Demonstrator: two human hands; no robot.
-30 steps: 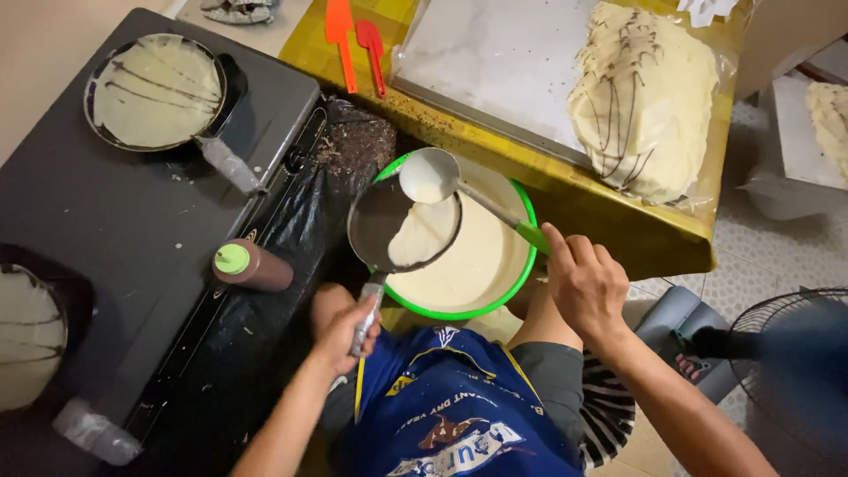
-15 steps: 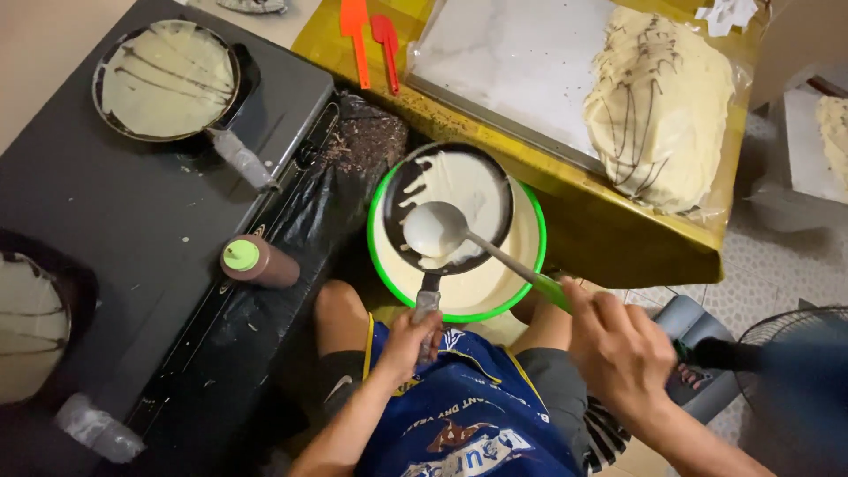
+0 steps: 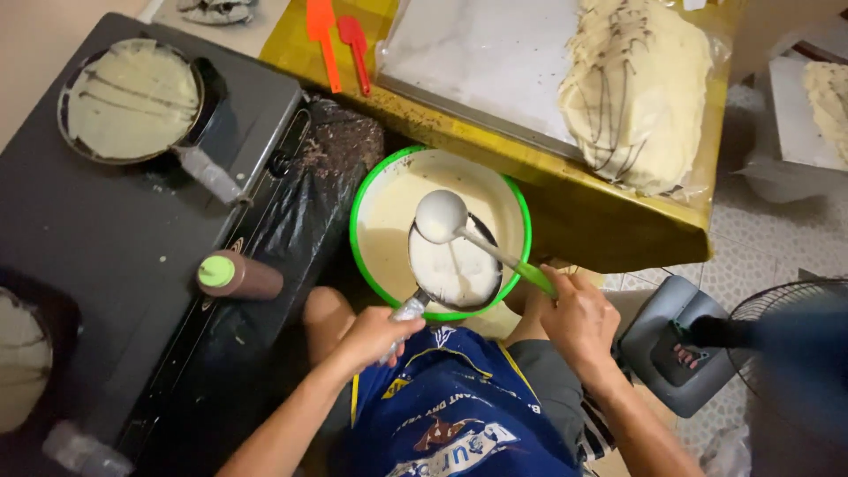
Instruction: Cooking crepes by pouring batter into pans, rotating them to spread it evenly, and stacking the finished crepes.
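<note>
At the centre of the frame the left hand [image 3: 375, 336] has its fingers wrapped around the handle of a small frying pan [image 3: 455, 265], held over the near side of a green-rimmed batter bowl [image 3: 440, 231]; the pan's bottom is coated in pale batter. The right hand [image 3: 579, 318] grips the green handle of a ladle [image 3: 442, 216], whose round bowl hangs over the pan's far edge. At the upper left, a second pan of batter [image 3: 132, 99] sits on the black stove [image 3: 79, 238], with a green-capped brown squeeze bottle [image 3: 238, 276] lying near the stove's edge.
</note>
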